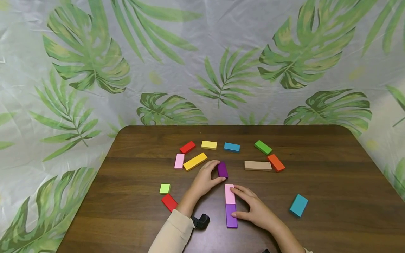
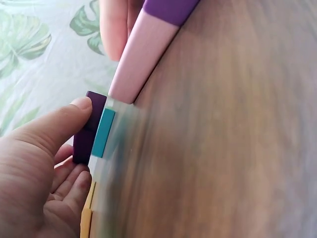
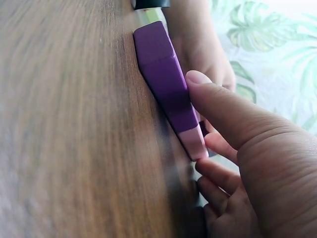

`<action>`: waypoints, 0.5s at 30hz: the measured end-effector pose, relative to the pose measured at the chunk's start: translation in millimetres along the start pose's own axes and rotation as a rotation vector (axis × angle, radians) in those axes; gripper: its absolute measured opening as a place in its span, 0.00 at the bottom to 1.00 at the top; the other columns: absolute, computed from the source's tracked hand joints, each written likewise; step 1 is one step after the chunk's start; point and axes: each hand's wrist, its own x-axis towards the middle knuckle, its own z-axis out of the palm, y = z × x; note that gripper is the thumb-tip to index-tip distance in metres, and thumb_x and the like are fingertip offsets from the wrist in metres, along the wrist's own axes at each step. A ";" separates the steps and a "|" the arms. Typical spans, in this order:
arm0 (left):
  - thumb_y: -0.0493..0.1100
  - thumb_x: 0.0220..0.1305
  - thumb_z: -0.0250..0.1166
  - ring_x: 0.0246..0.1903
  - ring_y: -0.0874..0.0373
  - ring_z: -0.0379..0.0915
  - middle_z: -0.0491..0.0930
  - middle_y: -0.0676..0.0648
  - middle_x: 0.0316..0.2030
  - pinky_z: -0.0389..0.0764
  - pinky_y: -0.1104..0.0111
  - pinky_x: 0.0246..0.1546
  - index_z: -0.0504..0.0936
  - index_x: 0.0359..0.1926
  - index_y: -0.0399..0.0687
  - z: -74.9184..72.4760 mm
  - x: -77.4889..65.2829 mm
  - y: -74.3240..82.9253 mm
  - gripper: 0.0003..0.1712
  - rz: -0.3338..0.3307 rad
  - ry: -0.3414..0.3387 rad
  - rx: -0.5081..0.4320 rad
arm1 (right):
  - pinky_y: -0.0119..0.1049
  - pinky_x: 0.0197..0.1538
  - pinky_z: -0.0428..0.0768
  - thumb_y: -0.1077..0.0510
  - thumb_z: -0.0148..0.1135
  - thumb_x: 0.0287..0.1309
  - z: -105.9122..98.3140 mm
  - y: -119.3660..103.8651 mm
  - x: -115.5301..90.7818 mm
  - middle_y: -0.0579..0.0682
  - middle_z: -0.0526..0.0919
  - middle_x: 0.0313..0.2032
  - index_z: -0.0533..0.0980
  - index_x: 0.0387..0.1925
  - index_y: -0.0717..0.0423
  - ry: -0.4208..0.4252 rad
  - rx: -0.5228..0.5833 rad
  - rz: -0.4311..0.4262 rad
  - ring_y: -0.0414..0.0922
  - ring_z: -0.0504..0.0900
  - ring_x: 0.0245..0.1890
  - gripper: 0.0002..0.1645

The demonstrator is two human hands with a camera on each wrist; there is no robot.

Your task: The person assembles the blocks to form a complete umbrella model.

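My left hand [image 1: 203,179] pinches a dark purple block [image 1: 223,170] between thumb and fingertips; the left wrist view shows the thumb [image 2: 81,105] on its face. Just nearer to me, a pink block [image 1: 230,194] and a purple block [image 1: 231,216] lie end to end in a straight line. Beside this pair is my right hand [image 1: 257,211], its thumb touching the purple block's right edge and its fingertips at the pink block. In the right wrist view the thumb [image 3: 200,82] rests against the purple block [image 3: 166,82].
Around the hands on the brown table [image 1: 332,182] lie loose blocks: yellow [image 1: 209,145], blue [image 1: 232,147], green [image 1: 263,147], orange [image 1: 276,163], tan [image 1: 257,166], teal [image 1: 299,205], lime [image 1: 165,188], amber [image 1: 195,161], pink [image 1: 179,161], and red ones [image 1: 188,147]. A leaf-patterned cloth [image 1: 221,70] hangs behind.
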 end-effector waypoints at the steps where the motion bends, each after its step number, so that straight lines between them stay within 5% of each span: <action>1: 0.48 0.53 0.67 0.56 0.53 0.62 0.68 0.43 0.56 0.61 0.63 0.57 0.69 0.57 0.39 0.7 0.1 0.7 0.33 0.004 -0.002 -0.004 | 0.57 0.55 0.61 0.39 0.66 0.42 -0.1 -0.1 0.0 0.50 0.62 0.62 0.64 0.62 0.45 0.001 0.000 -0.002 0.53 0.58 0.61 0.44; 15: 0.49 0.54 0.66 0.58 0.55 0.61 0.67 0.45 0.57 0.61 0.64 0.57 0.71 0.56 0.42 9.0 0.8 6.1 0.30 0.014 -0.041 0.001 | 0.57 0.55 0.61 0.40 0.67 0.43 -0.2 0.4 0.2 0.50 0.62 0.62 0.64 0.62 0.46 -0.001 0.017 -0.010 0.53 0.58 0.61 0.44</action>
